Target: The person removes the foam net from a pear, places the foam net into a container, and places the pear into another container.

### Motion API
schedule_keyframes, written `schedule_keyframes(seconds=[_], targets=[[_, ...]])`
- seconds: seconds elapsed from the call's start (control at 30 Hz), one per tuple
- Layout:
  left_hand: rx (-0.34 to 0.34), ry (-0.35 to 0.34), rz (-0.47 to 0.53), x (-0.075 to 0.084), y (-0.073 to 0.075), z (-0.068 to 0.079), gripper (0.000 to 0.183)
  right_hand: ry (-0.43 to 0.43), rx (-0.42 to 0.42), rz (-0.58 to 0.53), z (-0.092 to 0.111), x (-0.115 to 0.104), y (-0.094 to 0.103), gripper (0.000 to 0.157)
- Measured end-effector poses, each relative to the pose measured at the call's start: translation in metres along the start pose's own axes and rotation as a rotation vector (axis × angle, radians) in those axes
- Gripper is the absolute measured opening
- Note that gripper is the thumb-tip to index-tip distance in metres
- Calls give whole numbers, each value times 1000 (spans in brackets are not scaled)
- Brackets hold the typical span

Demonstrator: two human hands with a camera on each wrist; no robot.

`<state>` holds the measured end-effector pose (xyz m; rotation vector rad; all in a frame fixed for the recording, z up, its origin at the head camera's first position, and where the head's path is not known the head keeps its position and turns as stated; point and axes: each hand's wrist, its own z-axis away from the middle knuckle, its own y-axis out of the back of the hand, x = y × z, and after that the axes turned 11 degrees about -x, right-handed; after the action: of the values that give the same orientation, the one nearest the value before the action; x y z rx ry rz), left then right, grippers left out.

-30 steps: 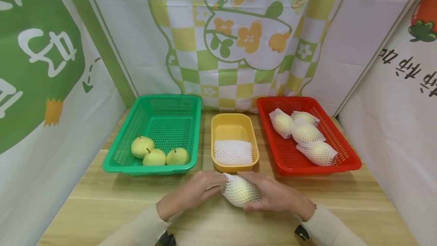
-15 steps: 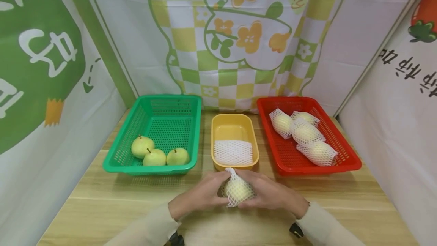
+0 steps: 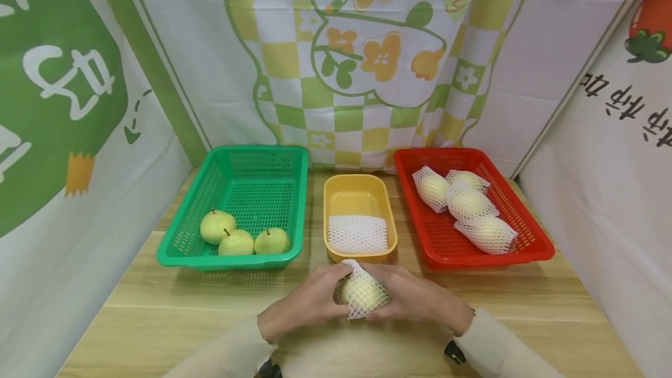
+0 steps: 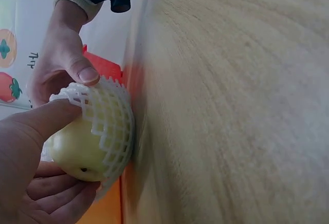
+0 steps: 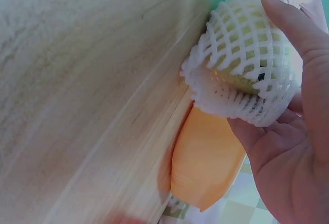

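Note:
Both hands hold one pale yellow-green pear (image 4: 74,149) just above or on the table, in front of the yellow tub. A white foam net sleeve (image 3: 367,295) covers its right part, while the left side is bare. My left hand (image 3: 311,296) grips the pear from the left, the thumb on the sleeve's edge in the left wrist view. From the right, my right hand (image 3: 417,296) curls round the sleeved part, with its thumb (image 5: 290,21) lying on the netting. In the right wrist view the sleeve's loose end gapes past the fruit.
At left a green basket (image 3: 262,200) holds bare pears (image 3: 236,242). The yellow tub (image 3: 357,203) in the middle contains flat foam sleeves (image 3: 357,234). Several sleeved pears (image 3: 469,200) lie in the red basket (image 3: 436,232) at right. Printed cloth (image 3: 325,104) hangs behind.
My left hand has moved right, from the sleeve's left end to round the pear. The left side of the fruit now shows bare. Hardly anything differs over the last half second.

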<state>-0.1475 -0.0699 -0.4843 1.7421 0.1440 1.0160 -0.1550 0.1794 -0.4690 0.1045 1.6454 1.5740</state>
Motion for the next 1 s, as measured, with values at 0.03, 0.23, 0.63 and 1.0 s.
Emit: schedule_keyframes(seconds=[0.03, 0.23, 0.63, 1.0], targets=[[4, 11, -3, 0, 1, 2, 59, 10, -1, -4, -1, 0, 0, 92], [-11, 84, -1, -1, 6, 9, 67, 50, 10, 15, -3, -1, 1, 78], [-37, 86, 38, -1, 5, 9, 70, 43, -21, 25, -9, -9, 1, 83], [3, 103, 116, -10, 20, 26, 67, 66, 0, -64, -3, -8, 1, 31]])
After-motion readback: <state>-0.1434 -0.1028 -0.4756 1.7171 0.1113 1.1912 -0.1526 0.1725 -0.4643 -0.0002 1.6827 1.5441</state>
